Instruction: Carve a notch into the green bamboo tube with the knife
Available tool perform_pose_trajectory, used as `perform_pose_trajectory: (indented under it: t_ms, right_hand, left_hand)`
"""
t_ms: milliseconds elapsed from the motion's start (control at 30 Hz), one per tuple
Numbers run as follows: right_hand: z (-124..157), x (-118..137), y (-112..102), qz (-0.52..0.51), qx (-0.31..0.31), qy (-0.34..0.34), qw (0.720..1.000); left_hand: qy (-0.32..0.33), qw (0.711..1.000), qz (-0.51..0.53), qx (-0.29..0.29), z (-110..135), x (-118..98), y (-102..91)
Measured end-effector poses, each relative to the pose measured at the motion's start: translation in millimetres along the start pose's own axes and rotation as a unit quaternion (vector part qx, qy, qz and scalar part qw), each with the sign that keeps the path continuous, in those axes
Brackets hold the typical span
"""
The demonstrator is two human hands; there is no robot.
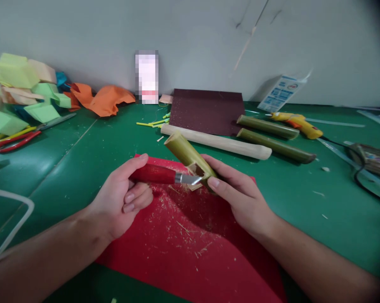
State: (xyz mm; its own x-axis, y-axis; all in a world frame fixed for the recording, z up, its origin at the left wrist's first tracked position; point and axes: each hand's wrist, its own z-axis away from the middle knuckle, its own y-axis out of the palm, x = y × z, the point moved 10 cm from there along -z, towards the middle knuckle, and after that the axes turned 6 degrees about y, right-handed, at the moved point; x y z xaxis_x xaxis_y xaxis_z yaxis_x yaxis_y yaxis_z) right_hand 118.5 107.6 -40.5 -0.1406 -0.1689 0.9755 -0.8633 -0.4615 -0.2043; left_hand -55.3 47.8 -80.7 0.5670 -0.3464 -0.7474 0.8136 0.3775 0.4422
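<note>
My left hand (122, 198) is closed round the red handle of a carving knife (164, 175). Its short metal blade points right into a notch cut in a green bamboo piece (185, 152). My right hand (237, 191) grips the lower end of that bamboo piece, which tilts up and to the left, with the thumb near the blade. Both hands hover over a red sheet (190, 248) strewn with pale shavings.
A pale wooden stick (221, 143), two green bamboo sticks (272, 136), a dark maroon sheet (207, 110) and a yellow glue gun (299, 123) with its cable lie behind on the green table (82, 160). Red-handled scissors (16, 139) and coloured paper pieces (25, 92) sit at left.
</note>
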Motion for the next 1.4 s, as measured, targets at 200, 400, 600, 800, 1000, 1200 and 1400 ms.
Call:
perform_pose_trajectory:
  t_ms: [200,400,600,800,1000,1200,1400]
  right_hand:
    - [0.5,-6.4,4.5,-0.008,0.01,0.023,1.0]
    - [-4.6,-17.6,-0.1,-0.081,-0.036,0.093,0.992]
    - [-6.8,-17.9,3.3,-0.081,-0.027,0.095,0.992]
    - [-5.4,-16.7,-0.3,-0.068,-0.041,0.102,0.992]
    - [-0.6,-1.3,-14.9,0.034,-0.105,0.115,0.987]
    - [1.4,7.1,-7.9,0.15,-0.068,0.154,0.974]
    - [1.9,15.8,6.0,0.179,-0.009,0.162,0.97]
  left_hand:
    - [0.076,0.997,-0.019,-0.01,3.9,-16.4,0.5]
    - [0.383,0.899,-0.214,-0.01,32.9,-68.2,-0.1]
    - [0.52,0.701,-0.489,-0.006,67.3,-74.8,23.5]
    - [0.548,0.6,-0.582,-0.013,69.7,-74.3,34.7]
    - [0.562,0.584,-0.585,-0.023,68.8,-75.8,38.8]
    - [0.565,0.623,-0.541,-0.016,72.8,-82.0,45.2]
    - [0.601,0.608,-0.519,-0.021,84.6,-87.3,46.2]
